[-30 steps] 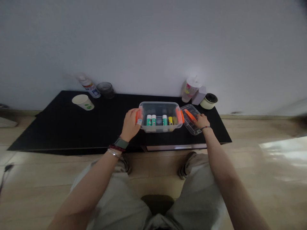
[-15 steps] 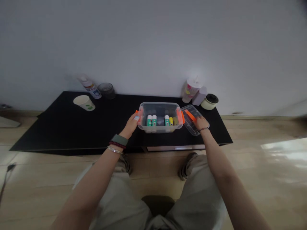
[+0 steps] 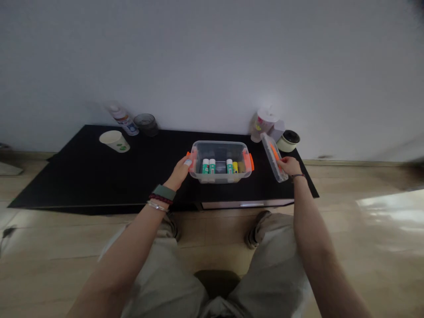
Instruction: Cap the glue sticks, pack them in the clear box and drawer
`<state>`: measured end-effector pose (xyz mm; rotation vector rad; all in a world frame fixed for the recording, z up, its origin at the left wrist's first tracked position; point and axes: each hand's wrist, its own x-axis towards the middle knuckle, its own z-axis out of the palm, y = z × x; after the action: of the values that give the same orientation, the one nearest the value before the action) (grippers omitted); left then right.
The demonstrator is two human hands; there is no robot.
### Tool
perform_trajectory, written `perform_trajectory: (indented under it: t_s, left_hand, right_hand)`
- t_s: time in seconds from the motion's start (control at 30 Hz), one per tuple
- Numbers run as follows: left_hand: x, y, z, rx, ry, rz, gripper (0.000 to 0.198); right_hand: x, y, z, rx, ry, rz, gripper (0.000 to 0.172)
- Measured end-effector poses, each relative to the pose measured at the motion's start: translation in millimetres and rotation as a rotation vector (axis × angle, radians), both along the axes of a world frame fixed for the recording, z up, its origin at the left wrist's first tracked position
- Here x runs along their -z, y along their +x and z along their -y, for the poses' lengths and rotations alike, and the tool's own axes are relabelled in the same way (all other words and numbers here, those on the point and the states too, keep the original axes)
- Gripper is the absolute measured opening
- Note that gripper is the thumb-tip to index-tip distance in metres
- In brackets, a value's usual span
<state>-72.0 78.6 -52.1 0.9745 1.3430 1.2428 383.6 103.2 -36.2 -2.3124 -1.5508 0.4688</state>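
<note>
**"What's the right hand (image 3: 288, 166) doing?"**

"Its fingers (image 3: 281, 162) are closed on the edge of a clear lid (image 3: 272, 157) with an orange strip, tilted steeply up above the desk (image 3: 66, 176)."

**"And the left hand (image 3: 180, 173)?"**

"Its fingers (image 3: 184, 164) are stretched out, not gripping, right at the orange clip (image 3: 187, 154) on the clear box (image 3: 220, 161)."

**"Where's the box?"**

"Mid-desk, just left of the lid, with upright glue sticks (image 3: 206, 166) inside."

**"What's around them?"**

"Back left, a paper cup (image 3: 114, 141), a spray bottle (image 3: 122, 119) and a dark glass (image 3: 146, 124). Back right, a tumbler (image 3: 264, 126) and a lidded jar (image 3: 288, 141)."
</note>
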Motion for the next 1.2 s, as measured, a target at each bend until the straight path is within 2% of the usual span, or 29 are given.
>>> perform_trajectory:
  t_s: [0.13,0.23,0.33,0.43,0.57,0.67,0.8,0.9,1.03,1.2]
  left_hand:
    - [-1.9,2,1,0.000,0.016,0.022,0.046]
    - [-4.2,4,3,0.014,-0.017,0.062,0.045]
    - [-8.2,4,5,0.027,-0.074,0.099,0.046]
    - [-12.2,3,8,0.051,-0.087,0.117,0.049]
    - [-14.0,3,9,0.059,-0.084,0.122,0.048]
    - [-14.4,3,9,0.056,-0.108,0.127,0.045]
    - [-17.5,3,9,0.055,-0.120,0.126,0.044]
    - [-19.5,4,10,0.067,-0.120,0.130,0.048]
    - [-17.3,3,7,0.066,-0.121,0.144,0.045]
    - [-12.1,-3,2,0.066,-0.175,0.164,0.049]
  right_hand:
    - [-15.9,-10,4,-0.088,0.241,-0.495,0.040]
    - [-33.3,-36,7,-0.190,0.409,-0.637,0.039]
    - [-51.3,-61,8,-0.288,0.481,-0.556,0.040]
    - [-61.2,-80,8,-0.384,0.499,-0.489,0.039]
    - [-59.5,-101,4,-0.476,0.500,-0.552,0.043]
    - [-55.1,-114,1,-0.531,0.441,-0.614,0.046]
    - [-53.5,-130,-2,-0.625,0.383,-0.634,0.040]
    - [-55.5,-141,-2,-0.687,0.382,-0.541,0.033]
    - [-58.2,-157,0,-0.763,0.406,-0.312,0.028]
    - [-53.3,-171,0,-0.833,0.370,-0.126,0.028]
